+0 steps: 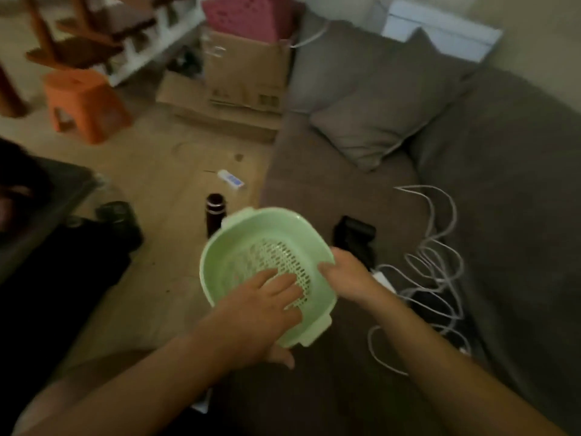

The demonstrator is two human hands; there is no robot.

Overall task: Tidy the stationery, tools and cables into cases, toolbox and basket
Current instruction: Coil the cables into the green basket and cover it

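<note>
Green basket held tilted and empty, left hand fingers spread flat inside, right hand gripping rim; next: lowering beside white cables on sofa for loading.

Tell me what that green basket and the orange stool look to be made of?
The pale green perforated basket looks like moulded plastic: smooth, one-piece, with regular punched slots and moulded handle tabs. The small orange stool also seems plastic, judging by its uniform colour and rounded moulded legs, though blur leaves this uncertain.
</note>
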